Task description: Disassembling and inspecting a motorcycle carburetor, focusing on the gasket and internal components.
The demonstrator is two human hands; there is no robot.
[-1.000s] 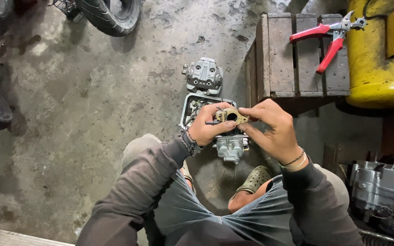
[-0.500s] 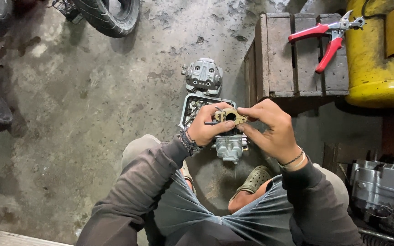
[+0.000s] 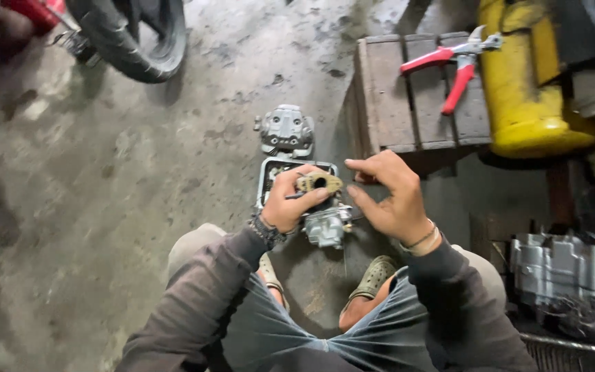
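My left hand (image 3: 290, 203) grips a small grey metal carburettor (image 3: 326, 226) over my knees. Its fingers press a tan oval flange piece with a round hole (image 3: 319, 182) against the top of the carburettor. My right hand (image 3: 390, 200) hovers just right of the flange. Its thumb and forefinger are spread and point at the flange, with a small gap between. Nothing shows in that hand. I squat above a concrete floor, with my sandalled feet under the parts.
A grey engine cover (image 3: 286, 131) and a shallow metal tray (image 3: 264, 180) lie on the floor ahead. Red-handled pliers (image 3: 449, 65) rest on a wooden crate (image 3: 408, 103) beside a yellow cylinder (image 3: 525, 96). A tyre (image 3: 139, 38) stands far left, an engine block (image 3: 559, 269) at right.
My right hand has let go of the flange piece and drawn back slightly to the right. My left hand still holds the carburettor and flange in the same place.
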